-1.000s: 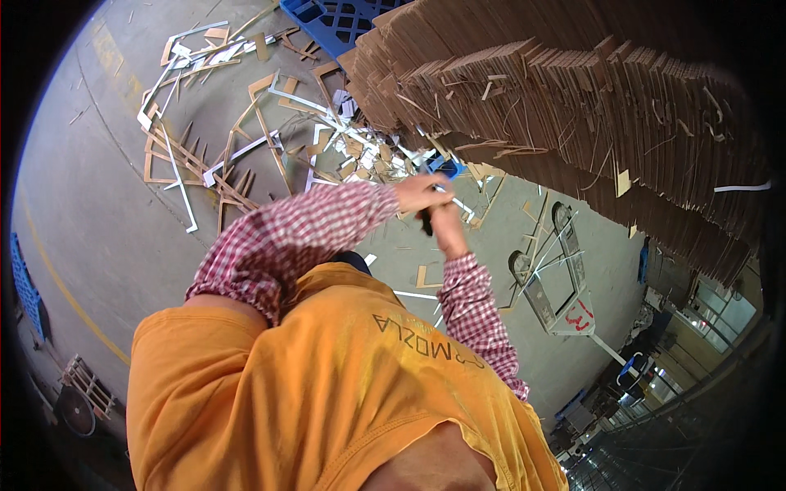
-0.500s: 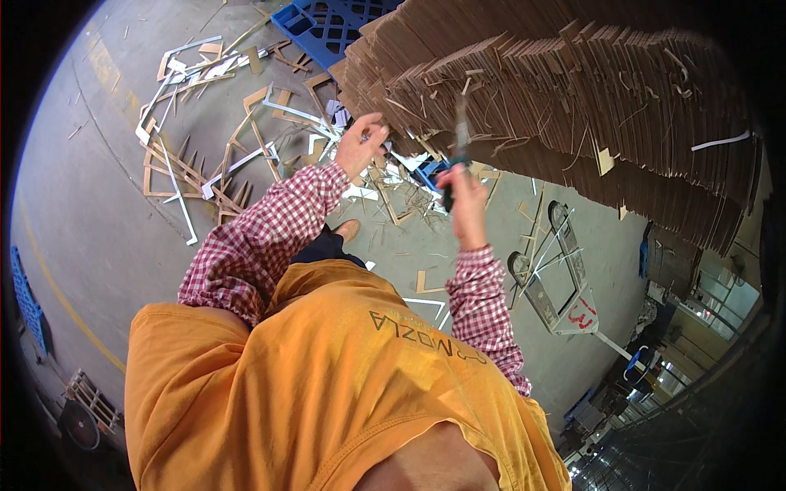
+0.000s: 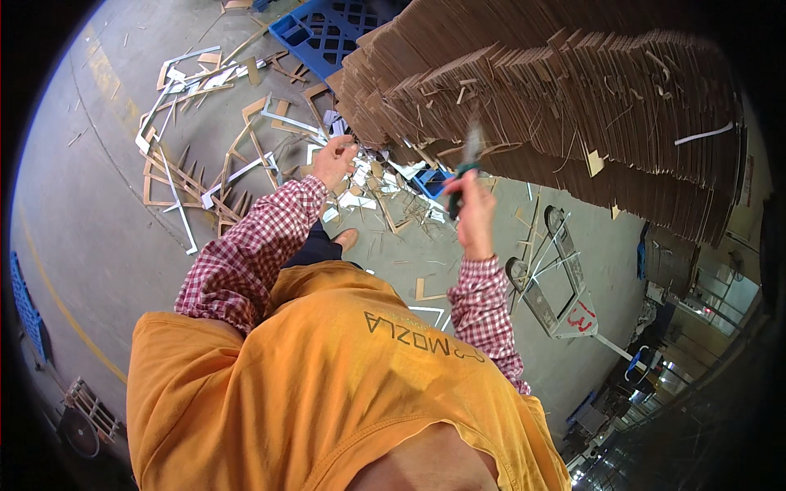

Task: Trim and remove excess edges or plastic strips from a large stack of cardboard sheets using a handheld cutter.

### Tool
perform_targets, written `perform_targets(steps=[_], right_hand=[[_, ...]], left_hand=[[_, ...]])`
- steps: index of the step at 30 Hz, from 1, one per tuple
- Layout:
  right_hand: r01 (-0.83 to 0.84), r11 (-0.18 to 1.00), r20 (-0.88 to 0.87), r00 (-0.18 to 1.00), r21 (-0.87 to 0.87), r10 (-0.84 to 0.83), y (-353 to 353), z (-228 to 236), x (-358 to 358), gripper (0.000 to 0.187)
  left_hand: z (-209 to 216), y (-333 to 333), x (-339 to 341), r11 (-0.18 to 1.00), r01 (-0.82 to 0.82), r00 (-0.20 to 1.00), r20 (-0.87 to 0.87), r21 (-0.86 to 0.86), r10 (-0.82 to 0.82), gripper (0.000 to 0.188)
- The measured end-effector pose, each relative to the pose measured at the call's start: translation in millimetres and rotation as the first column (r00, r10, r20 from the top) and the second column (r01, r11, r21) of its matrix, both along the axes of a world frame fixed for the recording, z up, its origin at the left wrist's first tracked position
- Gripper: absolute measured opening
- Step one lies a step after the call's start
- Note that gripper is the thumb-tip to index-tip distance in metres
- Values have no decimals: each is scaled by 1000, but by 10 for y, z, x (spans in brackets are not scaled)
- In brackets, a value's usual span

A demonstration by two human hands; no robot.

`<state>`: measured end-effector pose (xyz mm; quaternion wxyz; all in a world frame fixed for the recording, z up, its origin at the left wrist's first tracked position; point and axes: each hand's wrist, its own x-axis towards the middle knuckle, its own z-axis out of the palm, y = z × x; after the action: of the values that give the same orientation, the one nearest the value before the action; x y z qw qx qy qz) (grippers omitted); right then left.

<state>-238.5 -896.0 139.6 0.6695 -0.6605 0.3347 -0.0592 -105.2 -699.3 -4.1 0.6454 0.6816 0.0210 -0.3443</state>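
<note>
My right hand [image 3: 475,214] is closed around the dark green handle of a knife-like tool [image 3: 468,169]. Its long grey blade is blurred and points up at the side of a tall stack of brown cardboard sheets [image 3: 524,106]. To the left, my left hand [image 3: 332,164] is raised near the stack's lower left corner, its fingers curled in; what they hold, if anything, is too small to tell. Below that hand, white and brown cardboard scraps [image 3: 357,198] litter the floor. Thin torn strips cling to the stack's ragged side.
Angular cardboard offcuts [image 3: 176,168] lie heaped on the floor at left. A blue plastic pallet [image 3: 315,37] stands beside the stack at the top. To the right is a hand pallet truck [image 3: 565,315] with a long handle. Another blue pallet [image 3: 29,307] is at the far left.
My left hand has drawn left and slightly down, away from the stack, its fingers more curled. My right hand has shifted slightly right and down with the tool.
</note>
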Motion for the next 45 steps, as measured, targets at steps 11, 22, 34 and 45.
perform_targets(steps=[11, 22, 34, 45], right_hand=[[153, 986, -36, 987, -72, -156, 34, 278, 126, 38], [-18, 997, -139, 990, -80, 6, 88, 243, -210, 37], [14, 991, -129, 991, -135, -31, 55, 212, -392, 40], [-140, 990, -310, 941, 0, 133, 230, 86, -400, 42]], left_hand=[[-28, 127, 103, 1000, 15, 999, 38, 16, -15, 40], [478, -487, 324, 976, 103, 994, 67, -191, -91, 40], [1480, -1347, 579, 932, 125, 650, 681, 341, -337, 47], [945, -866, 708, 943, 317, 574, 770, 102, -277, 22]])
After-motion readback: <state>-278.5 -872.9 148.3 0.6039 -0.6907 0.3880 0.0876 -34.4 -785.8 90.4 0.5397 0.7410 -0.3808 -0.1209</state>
